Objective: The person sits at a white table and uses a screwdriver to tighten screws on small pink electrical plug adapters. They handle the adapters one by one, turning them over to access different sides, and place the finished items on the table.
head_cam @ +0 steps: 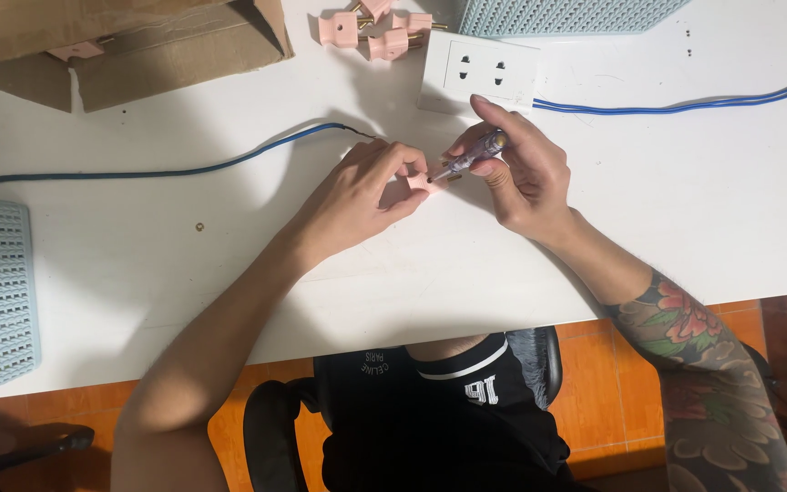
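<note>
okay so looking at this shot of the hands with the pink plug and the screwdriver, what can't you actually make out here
Head view only:
- Pink plug: mostly covered by the left hand; its screw is hidden.
- Screwdriver tip: too small to tell whether it sits in a screw.
- Blue cable: its end disappears behind the left hand's fingers.
- Cardboard box: cut off by the top edge, contents unclear.
- Small object on the table: too tiny to identify.

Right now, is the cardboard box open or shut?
Open. The cardboard box at the table's far left corner has its flaps folded outward, with a dark gap showing inside. What it holds is mostly hidden.
</note>
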